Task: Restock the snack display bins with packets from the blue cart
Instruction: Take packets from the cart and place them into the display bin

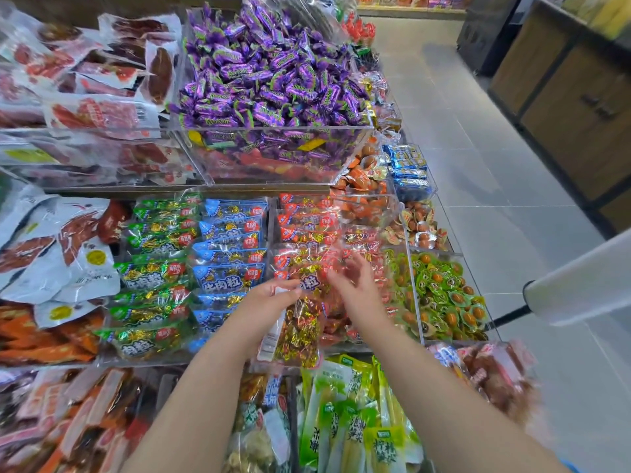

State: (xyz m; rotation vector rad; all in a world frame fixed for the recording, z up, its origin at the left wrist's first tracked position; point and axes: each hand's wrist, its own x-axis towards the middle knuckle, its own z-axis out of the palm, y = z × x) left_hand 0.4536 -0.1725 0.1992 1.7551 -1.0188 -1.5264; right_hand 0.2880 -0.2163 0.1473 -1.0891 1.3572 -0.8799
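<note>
My left hand (269,298) grips the top edge of a clear red snack packet (297,332) full of gold-wrapped pieces; the packet hangs down in front of the red-packet bin (307,230). My right hand (355,285) hovers over that same bin with fingers spread and blurred, holding nothing. To the left stand a bin of blue packets (228,254) and a bin of green packets (157,268). The blue cart is out of view.
A clear bin of purple candies (269,73) sits on the upper tier, meat packets (85,80) to its left. Green egg snacks (444,295) fill the right bin. Green pickle packs (351,421) lie below. A white roll (580,285) juts in at right; tiled aisle beyond.
</note>
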